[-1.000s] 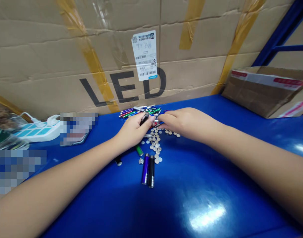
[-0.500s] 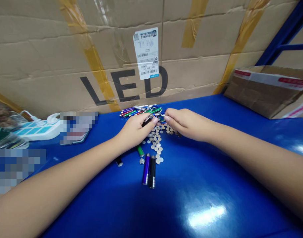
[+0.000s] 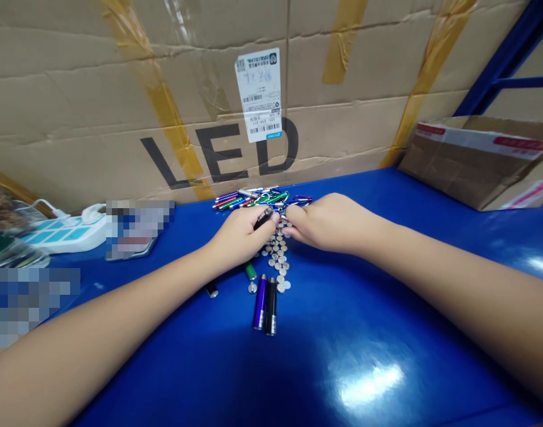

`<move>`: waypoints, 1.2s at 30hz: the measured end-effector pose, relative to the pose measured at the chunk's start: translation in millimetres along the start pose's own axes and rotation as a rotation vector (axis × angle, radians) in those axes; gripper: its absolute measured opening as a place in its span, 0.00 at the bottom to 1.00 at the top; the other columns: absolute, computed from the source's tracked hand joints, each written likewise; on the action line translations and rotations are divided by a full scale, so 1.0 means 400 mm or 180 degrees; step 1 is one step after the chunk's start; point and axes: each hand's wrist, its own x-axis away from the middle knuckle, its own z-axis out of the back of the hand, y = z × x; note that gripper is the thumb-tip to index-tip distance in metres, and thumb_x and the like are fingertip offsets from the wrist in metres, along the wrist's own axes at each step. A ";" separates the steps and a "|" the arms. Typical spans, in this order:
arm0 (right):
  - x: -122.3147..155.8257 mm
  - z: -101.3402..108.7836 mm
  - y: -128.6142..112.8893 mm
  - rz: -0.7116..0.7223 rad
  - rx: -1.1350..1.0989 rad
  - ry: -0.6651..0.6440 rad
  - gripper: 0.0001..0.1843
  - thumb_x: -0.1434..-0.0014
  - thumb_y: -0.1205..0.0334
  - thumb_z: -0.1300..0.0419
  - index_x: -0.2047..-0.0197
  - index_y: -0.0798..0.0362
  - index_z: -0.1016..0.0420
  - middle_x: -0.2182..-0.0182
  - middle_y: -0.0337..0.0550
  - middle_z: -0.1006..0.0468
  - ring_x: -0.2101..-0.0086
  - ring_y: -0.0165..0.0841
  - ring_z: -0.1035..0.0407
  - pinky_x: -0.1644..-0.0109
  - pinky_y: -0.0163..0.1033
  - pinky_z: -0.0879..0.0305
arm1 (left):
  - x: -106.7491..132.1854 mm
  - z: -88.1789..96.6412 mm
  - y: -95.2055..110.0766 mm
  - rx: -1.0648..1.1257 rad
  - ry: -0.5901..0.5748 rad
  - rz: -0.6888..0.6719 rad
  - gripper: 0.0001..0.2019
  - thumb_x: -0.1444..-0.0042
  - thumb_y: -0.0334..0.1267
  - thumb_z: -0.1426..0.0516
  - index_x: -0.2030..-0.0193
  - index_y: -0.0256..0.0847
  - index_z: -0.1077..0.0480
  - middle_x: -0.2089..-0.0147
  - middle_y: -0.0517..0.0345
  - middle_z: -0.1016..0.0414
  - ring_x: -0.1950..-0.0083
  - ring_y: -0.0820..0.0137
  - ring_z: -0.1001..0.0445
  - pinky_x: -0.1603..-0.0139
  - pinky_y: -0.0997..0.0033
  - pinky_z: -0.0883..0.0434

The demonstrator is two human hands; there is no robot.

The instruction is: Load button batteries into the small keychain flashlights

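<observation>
Head camera view, looking down over both forearms onto a glossy blue desk (image 3: 342, 332). The left hand (image 3: 238, 237) is curled around a small black pen-light body (image 3: 263, 217), its end poking out past the fingertips. The right hand (image 3: 329, 222) is drawn in narrow, fingertips pinched right at that end; whether a cell sits between them is too small to tell.

Compared with half a second ago, the right hand has slid leftward and closed the gap, so the two hands now meet tip to tip above the scatter of silver button cells (image 3: 278, 261). Several cells that lay uncovered beside the right hand are now hidden under it. The left hand has hardly shifted. Judging from this, the work is at the point of feeding something into the held body.

Nearer the camera lie a purple tube (image 3: 260, 302) and a black tube (image 3: 271, 307), touching side by side. A heap of coloured pen-lights (image 3: 249, 199) lies behind the hands, against a cardboard box (image 3: 120, 118) printed LED.
</observation>
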 end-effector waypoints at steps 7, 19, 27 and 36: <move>-0.004 -0.007 -0.007 0.0049 -0.0097 -0.0005 0.24 0.31 0.50 0.61 0.60 0.57 0.31 0.77 0.49 0.24 0.78 0.37 0.34 0.73 0.40 0.63 | 0.000 -0.002 -0.011 0.0154 -0.0148 0.0061 0.16 0.37 0.44 0.53 0.74 0.39 0.38 0.76 0.63 0.38 0.72 0.73 0.39 0.70 0.73 0.42; -0.005 -0.031 -0.009 -0.0333 -0.4064 0.0853 0.27 0.31 0.45 0.62 0.78 0.50 0.45 0.83 0.33 0.42 0.80 0.26 0.45 0.72 0.34 0.46 | -0.001 0.007 -0.021 0.0414 0.0023 -0.0029 0.12 0.34 0.42 0.55 0.66 0.40 0.40 0.71 0.62 0.37 0.68 0.71 0.38 0.63 0.70 0.39; -0.018 -0.052 -0.024 -0.0316 -0.5802 0.0176 0.29 0.31 0.47 0.63 0.81 0.50 0.48 0.89 0.29 0.50 0.87 0.22 0.57 0.83 0.32 0.57 | -0.004 0.007 -0.015 0.0307 -0.0020 -0.0192 0.16 0.33 0.39 0.56 0.72 0.40 0.41 0.74 0.62 0.38 0.71 0.73 0.38 0.67 0.73 0.41; -0.018 -0.027 -0.043 -0.0433 -0.6666 -0.0075 0.26 0.30 0.51 0.64 0.78 0.50 0.48 0.90 0.27 0.52 0.88 0.23 0.61 0.84 0.31 0.62 | 0.003 0.003 -0.017 0.0402 -0.0013 -0.0156 0.18 0.32 0.40 0.57 0.73 0.40 0.41 0.75 0.62 0.38 0.72 0.73 0.39 0.68 0.72 0.42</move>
